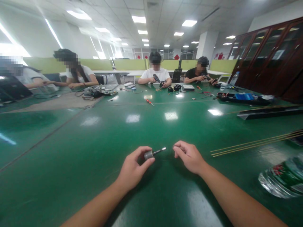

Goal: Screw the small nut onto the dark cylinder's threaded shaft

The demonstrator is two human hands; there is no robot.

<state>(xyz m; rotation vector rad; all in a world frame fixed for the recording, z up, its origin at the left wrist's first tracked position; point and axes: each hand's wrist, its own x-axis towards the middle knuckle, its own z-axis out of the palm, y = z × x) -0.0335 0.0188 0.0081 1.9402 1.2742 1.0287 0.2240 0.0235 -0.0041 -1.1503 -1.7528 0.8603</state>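
Observation:
My left hand grips a small grey metal cylinder with a shaft, pinched between thumb and fingers. It looks like a small motor. The thin dark shaft points right and slightly up, ending in a bright silvery tip. Just right of that tip, with a short gap between, is my right hand. Its thumb and fingers are pressed together in a pinch; anything between them is too small to make out. Both hands are low over the green tabletop.
Thin brass-coloured rods lie to the right, near a clear bottle on its side. Farther back are a dark metal channel, a black tray of parts and a red screwdriver. Several people work across the table; one holds a power tool.

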